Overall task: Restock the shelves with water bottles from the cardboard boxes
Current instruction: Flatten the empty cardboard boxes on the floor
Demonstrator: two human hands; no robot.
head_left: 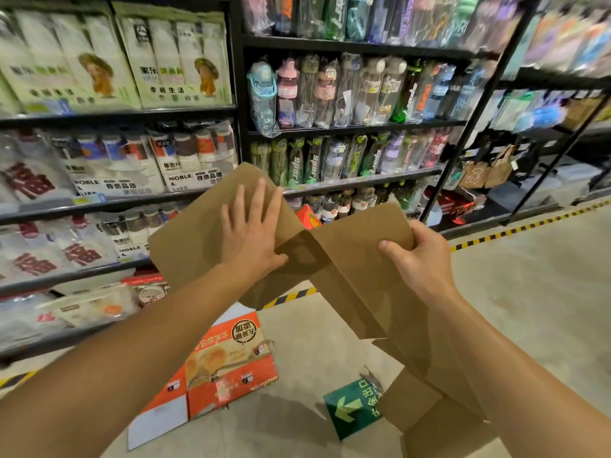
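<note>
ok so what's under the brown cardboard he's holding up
Below the brown cardboard lie an orange printed box and a green arrow sign on the floor. Whatever is directly behind the panels is covered.

The right hand's (pixel 418 256) fingertips are hidden behind the flap of the brown cardboard box (pixel 347 259). The box's lower part is cut off at 5 o'clock. The water bottles (pixel 330 90) at 12 o'clock are blurred, their labels unreadable. The bottom-shelf bottles are partly hidden behind the box.

A shop aisle: black shelves (pixel 350 127) of packaged water bottles (pixel 334 90).
</note>
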